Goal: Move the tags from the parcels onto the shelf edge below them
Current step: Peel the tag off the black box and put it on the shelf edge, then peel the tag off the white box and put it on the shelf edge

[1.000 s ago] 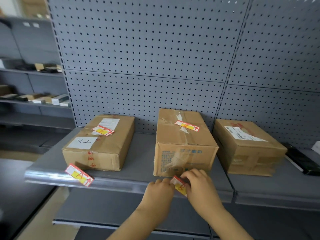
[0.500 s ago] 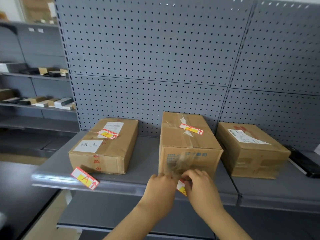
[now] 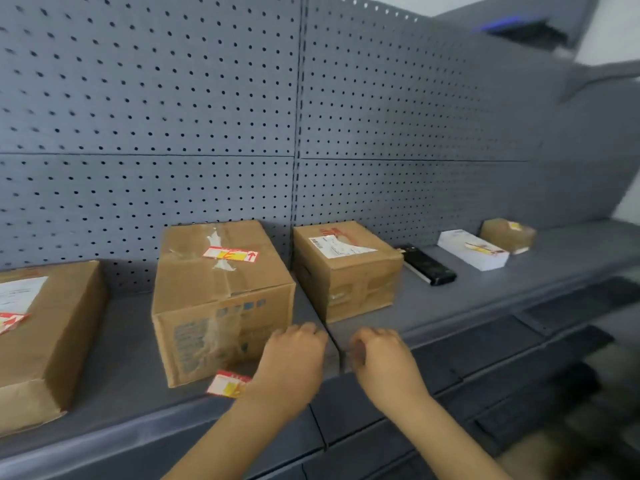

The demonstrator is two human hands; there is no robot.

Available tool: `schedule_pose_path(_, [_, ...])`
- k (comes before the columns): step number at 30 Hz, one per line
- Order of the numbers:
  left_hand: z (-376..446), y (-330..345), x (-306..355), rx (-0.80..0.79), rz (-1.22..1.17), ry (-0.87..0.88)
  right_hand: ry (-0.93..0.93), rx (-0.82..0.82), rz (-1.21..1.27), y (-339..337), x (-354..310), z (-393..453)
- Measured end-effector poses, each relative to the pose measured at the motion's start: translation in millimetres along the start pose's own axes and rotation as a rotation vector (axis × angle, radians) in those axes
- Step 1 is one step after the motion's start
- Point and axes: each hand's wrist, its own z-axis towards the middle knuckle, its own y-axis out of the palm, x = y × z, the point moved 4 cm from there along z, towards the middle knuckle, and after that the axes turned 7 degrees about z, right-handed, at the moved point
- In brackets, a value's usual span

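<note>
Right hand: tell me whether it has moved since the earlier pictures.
Yes. The right hand has let go of the tag and shifted right, now below the third box.

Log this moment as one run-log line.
left hand: empty, beside shelf-edge tag | right hand: empty | middle parcel: top tag still on

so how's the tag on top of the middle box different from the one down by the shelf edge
The tag on the middle box lies flat on the lid across a strip of tape, fully visible, with a red arrow at its right end. The tag by the shelf edge sits on the shelf in front of that box, tilted and partly hidden by the left hand. Both are white, red and yellow.
</note>
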Motion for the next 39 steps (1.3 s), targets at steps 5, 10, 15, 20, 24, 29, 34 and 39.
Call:
schedule_pose_path(5, [46, -2, 55, 0.014, -0.084, 0.107, 0.117, 0.062, -0.062, -36, 58, -10])
schedule_pose_path(10, [96, -6, 123, 0.071, -0.112, 0.223, 0.212, 0.141, -0.058, -71, 126, -12])
schedule_pose_path(15, [162, -1, 185, 0.085, -0.141, 0.266, 0.266, 0.146, -0.054, -103, 200, 1])
schedule_pose_path(20, [228, -1, 231, 0.102, -0.149, 0.252, 0.276, 0.114, -0.064, -136, 264, 27])
schedule_pose_path(24, [275, 1, 257, 0.098, -0.139, 0.238, 0.3, 0.137, -0.053, -153, 308, 49])
schedule_pose_path(29, [338, 14, 279, 0.063, -0.093, 0.248, 0.323, 0.114, -0.023, -161, 357, 89])
schedule_pose_path(34, [405, 32, 286, 0.064, -0.09, 0.195, 0.335, 0.113, -0.01, -164, 404, 145])
schedule_pose_path(39, [467, 43, 286, 0.041, -0.09, 0.173, 0.334, 0.12, 0.025, -169, 441, 207])
